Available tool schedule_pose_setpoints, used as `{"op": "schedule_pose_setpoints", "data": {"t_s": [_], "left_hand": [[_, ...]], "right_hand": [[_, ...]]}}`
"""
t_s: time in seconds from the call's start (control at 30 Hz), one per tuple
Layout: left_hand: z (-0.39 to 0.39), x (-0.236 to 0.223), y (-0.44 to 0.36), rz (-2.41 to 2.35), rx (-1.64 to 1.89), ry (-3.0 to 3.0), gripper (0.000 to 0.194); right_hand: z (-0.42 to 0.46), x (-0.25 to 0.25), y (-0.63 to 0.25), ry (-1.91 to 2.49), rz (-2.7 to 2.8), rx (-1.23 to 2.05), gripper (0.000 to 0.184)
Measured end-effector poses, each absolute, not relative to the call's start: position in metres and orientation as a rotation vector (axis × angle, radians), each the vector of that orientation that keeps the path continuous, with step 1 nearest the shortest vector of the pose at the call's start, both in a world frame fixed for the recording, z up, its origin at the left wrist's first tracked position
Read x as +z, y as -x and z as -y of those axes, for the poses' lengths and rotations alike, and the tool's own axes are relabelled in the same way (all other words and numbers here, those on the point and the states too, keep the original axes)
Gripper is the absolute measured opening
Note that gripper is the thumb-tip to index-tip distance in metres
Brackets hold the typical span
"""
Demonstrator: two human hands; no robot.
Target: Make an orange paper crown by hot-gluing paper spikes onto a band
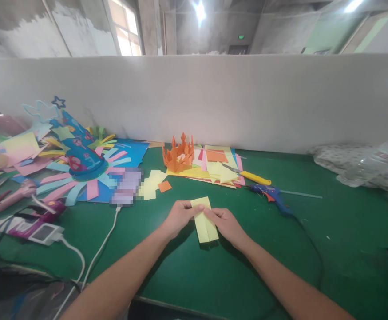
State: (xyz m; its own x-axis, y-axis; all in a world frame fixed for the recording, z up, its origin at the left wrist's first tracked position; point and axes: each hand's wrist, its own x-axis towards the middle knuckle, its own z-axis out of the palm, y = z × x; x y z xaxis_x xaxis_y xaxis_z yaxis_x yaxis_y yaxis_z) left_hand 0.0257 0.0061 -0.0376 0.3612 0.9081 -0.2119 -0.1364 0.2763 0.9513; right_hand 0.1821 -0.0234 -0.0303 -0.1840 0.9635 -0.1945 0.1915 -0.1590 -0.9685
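A pale yellow sheet of paper (206,227), folded into an upright rectangle with a seam down its middle, is held just over the green table. My left hand (180,217) grips its upper left edge, the thumb pressed on the front. On the other side, my right hand (226,222) pinches the upper right edge, its thumb almost meeting the left one. Fingers behind the paper are hidden. Beyond my hands stand an orange folded-paper crown (180,155) and, to its left, loose yellow paper squares (150,186) with a small orange square (164,186).
Coloured paper sheets (194,172) lie under a yellow-handled cutter (255,178). A blue glue gun (274,198) with its cord lies right. At left are a blue cone hat (82,149), a pink glue gun (14,195) and a power strip (34,229). A plastic bottle (370,164) lies far right.
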Motion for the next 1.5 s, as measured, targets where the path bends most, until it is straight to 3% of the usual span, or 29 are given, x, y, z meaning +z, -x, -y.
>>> {"op": "schedule_pose_setpoints", "data": {"t_s": [1.03, 1.23, 1.5], "left_hand": [[-0.006, -0.037, -0.024, -1.101, 0.844, -1.282, 0.049], [-0.005, -0.038, -0.026, -1.004, 0.893, -1.134, 0.041], [-0.004, -0.038, -0.029, -1.011, 0.934, -1.136, 0.039]], "right_hand": [[0.019, -0.038, -0.184, 1.450, 1.584, 1.248, 0.051], [0.019, -0.037, -0.184, 1.390, 1.522, 1.416, 0.038], [0.020, -0.031, -0.183, 1.378, 1.468, 1.495, 0.039]]}}
